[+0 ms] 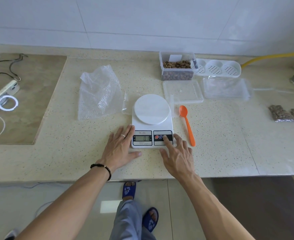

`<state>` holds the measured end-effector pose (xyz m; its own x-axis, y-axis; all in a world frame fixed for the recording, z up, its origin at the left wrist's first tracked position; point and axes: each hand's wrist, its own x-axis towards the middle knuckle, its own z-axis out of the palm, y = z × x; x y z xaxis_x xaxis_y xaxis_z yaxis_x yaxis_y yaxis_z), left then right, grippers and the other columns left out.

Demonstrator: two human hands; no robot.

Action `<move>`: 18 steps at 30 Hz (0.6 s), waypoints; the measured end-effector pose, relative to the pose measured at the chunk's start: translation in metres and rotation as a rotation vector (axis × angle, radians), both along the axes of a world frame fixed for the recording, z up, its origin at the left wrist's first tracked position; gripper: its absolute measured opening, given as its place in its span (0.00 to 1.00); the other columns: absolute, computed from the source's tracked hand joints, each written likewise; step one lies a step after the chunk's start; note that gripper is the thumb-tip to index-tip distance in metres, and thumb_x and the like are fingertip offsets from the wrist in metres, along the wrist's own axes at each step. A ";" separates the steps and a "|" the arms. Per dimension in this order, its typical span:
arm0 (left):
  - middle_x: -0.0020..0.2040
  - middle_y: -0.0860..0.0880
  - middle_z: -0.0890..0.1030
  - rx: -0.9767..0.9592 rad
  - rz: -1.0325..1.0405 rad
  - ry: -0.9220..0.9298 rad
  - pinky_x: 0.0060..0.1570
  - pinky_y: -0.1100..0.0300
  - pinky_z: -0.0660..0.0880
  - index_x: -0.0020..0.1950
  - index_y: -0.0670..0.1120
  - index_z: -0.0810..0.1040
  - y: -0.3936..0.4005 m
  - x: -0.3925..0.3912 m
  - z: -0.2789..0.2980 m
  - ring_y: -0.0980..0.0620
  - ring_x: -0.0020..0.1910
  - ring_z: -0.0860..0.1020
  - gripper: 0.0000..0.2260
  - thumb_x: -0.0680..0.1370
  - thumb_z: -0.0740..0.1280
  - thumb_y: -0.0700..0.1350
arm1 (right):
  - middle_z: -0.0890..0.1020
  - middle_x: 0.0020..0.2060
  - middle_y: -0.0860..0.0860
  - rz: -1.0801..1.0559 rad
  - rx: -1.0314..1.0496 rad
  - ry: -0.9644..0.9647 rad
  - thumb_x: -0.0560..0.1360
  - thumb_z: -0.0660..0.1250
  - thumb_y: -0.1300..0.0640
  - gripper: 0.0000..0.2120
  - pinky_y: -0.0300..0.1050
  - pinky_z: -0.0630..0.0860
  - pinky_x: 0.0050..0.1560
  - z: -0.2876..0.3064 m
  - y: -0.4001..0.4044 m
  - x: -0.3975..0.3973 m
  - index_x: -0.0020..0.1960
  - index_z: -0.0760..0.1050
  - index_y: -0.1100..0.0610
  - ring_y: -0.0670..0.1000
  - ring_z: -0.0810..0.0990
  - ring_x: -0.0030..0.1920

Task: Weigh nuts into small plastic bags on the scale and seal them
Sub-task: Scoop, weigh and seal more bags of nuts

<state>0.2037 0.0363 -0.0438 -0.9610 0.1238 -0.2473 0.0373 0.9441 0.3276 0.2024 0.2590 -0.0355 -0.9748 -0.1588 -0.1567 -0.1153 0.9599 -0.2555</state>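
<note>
**benchtop_bo:** So the scale (152, 122) sits near the front edge of the counter (229, 153), platter bare. The person's left hand (121, 144) lies flat, fingers straight and together against the scale's left side, holding nothing. The right hand (176, 153) has its fingers spread, with one fingertip (165, 138) down on the button panel. Looks like zeroing or switching it on, going by that.

**nutjob_42:** And the nuts?

**benchtop_bo:** In the clear tub (177, 66) at the back edge, its lid (182, 90) lying flat just in front of it. The orange spoon (187, 124) is just beside the scale on the right. A stack of small bags (226, 89) sits right of the lid, and two filled bags (288, 115) lie out by the right edge.

**nutjob_42:** What could go wrong?

**benchtop_bo:** The left hand leaning on the housing while it zeroes could throw the reading off. Also, no bag is on the platter yet, so taring now won't cancel its weight.

**nutjob_42:** Can anyone read the display?

**benchtop_bo:** Not properly, the digits are too small. Can't tell which button is under the finger either. There's a clear bag (125, 104) partly tucked behind the scale's left corner, next to the bubble wrap (99, 94).
</note>
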 end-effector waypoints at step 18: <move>0.79 0.44 0.55 -0.003 -0.254 0.279 0.75 0.44 0.49 0.79 0.45 0.54 0.038 -0.098 0.041 0.43 0.78 0.49 0.34 0.78 0.57 0.61 | 0.80 0.56 0.55 -0.511 -0.251 -0.023 0.78 0.66 0.53 0.26 0.52 0.74 0.56 0.020 0.050 -0.068 0.72 0.66 0.60 0.57 0.77 0.57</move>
